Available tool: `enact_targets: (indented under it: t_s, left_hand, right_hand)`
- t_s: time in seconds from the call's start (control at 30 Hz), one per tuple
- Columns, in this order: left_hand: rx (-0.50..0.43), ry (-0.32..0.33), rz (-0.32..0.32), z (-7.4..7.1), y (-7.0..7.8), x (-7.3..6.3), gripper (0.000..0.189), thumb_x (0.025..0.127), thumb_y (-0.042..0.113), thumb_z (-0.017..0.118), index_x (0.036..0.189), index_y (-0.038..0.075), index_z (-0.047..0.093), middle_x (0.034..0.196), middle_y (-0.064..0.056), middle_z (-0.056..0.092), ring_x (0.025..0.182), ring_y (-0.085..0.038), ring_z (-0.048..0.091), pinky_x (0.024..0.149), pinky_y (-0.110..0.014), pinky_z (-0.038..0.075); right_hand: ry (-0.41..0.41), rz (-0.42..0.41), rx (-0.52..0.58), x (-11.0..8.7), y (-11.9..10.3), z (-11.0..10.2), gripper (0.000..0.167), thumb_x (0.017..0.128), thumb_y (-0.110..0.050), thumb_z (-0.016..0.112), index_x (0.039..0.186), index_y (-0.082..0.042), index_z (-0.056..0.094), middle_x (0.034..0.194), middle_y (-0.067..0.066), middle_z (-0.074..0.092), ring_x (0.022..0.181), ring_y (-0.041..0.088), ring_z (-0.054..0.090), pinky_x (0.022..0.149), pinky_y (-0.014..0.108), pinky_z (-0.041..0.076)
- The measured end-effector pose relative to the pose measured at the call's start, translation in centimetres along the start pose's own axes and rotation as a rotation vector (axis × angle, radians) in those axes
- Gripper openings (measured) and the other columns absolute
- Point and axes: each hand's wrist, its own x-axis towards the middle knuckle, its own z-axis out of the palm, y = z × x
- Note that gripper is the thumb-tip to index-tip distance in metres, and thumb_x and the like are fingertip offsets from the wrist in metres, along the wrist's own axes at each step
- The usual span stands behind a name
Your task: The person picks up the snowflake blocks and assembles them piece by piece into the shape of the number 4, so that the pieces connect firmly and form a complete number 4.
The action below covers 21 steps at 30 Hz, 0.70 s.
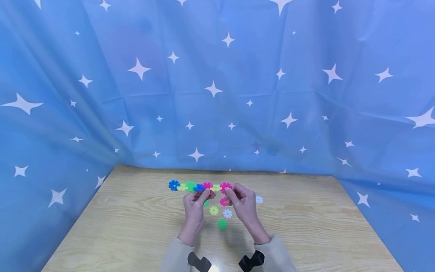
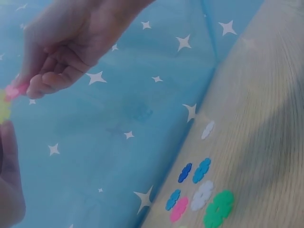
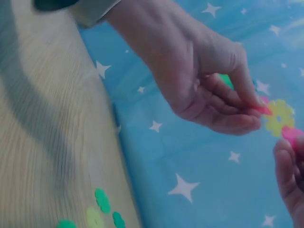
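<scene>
Above the table is a chain of snowflake-shaped plastic discs (image 1: 190, 186), coloured blue, yellow, green, blue, pink, yellow and pink. My left hand (image 1: 196, 209) pinches the middle pink disc (image 1: 207, 186) between thumb and fingers. The pink disc (image 1: 225, 187) at the right end is pinched by my right hand (image 1: 245, 204). Between the hands, the yellow disc (image 3: 279, 117) joins both pink ones in the right wrist view. The left wrist view shows the right hand (image 2: 71, 52) across from the left hand (image 2: 10, 175), which is cut off at the edge.
Loose discs lie on the wooden table (image 1: 136, 226) below the hands: a yellow disc (image 1: 213, 210), a white disc (image 1: 227, 214), a green disc (image 1: 222, 224) and several others. Blue discs (image 2: 202, 170) show in the left wrist view. A star-patterned blue curtain (image 1: 217, 113) stands behind.
</scene>
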Motion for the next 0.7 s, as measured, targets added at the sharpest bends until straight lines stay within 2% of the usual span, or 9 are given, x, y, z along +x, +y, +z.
enact_targets:
  t_s: [0.1, 0.23, 0.43, 0.7]
  left_hand:
    - [-0.011, -0.002, -0.006, 0.0, -0.1, 0.0, 0.017, 0.088, 0.001, 0.062, 0.075, 0.011, 0.068, 0.069, 0.001, 0.069, 0.065, -0.011, 0.067, 0.072, -0.026, 0.058]
    - [-0.027, 0.002, -0.027, -0.1, -0.2, -0.1, 0.017, 0.088, 0.000, 0.061, 0.075, 0.010, 0.067, 0.068, 0.002, 0.068, 0.065, -0.010, 0.067, 0.072, -0.026, 0.058]
    - [-0.045, 0.045, -0.022, -0.2, -0.2, -0.1, 0.014, 0.087, -0.002, 0.061, 0.077, 0.004, 0.067, 0.067, 0.001, 0.068, 0.064, -0.011, 0.067, 0.071, -0.026, 0.058]
    - [-0.074, 0.031, 0.002, 0.0, -0.1, -0.2, 0.018, 0.087, -0.002, 0.061, 0.076, 0.011, 0.067, 0.068, 0.001, 0.068, 0.065, -0.011, 0.067, 0.070, -0.026, 0.058]
  right_hand:
    - [-0.012, -0.020, 0.007, -0.1, 0.2, -0.1, 0.014, 0.088, 0.009, 0.057, 0.075, 0.008, 0.061, 0.060, 0.013, 0.059, 0.050, 0.005, 0.053, 0.044, 0.029, 0.054]
    - [-0.004, -0.046, -0.013, -0.2, 0.2, 0.0, 0.013, 0.087, 0.010, 0.058, 0.074, 0.009, 0.061, 0.058, 0.010, 0.058, 0.048, 0.017, 0.055, 0.043, 0.036, 0.054]
    - [0.008, -0.042, -0.024, -0.2, 0.3, 0.6, 0.013, 0.086, 0.011, 0.059, 0.072, 0.010, 0.060, 0.057, 0.014, 0.059, 0.047, 0.033, 0.054, 0.041, 0.032, 0.052]
    - [0.021, -0.064, -0.005, -0.3, 0.4, 1.0, 0.012, 0.087, 0.011, 0.058, 0.075, 0.010, 0.061, 0.057, 0.013, 0.059, 0.048, 0.036, 0.054, 0.042, 0.033, 0.053]
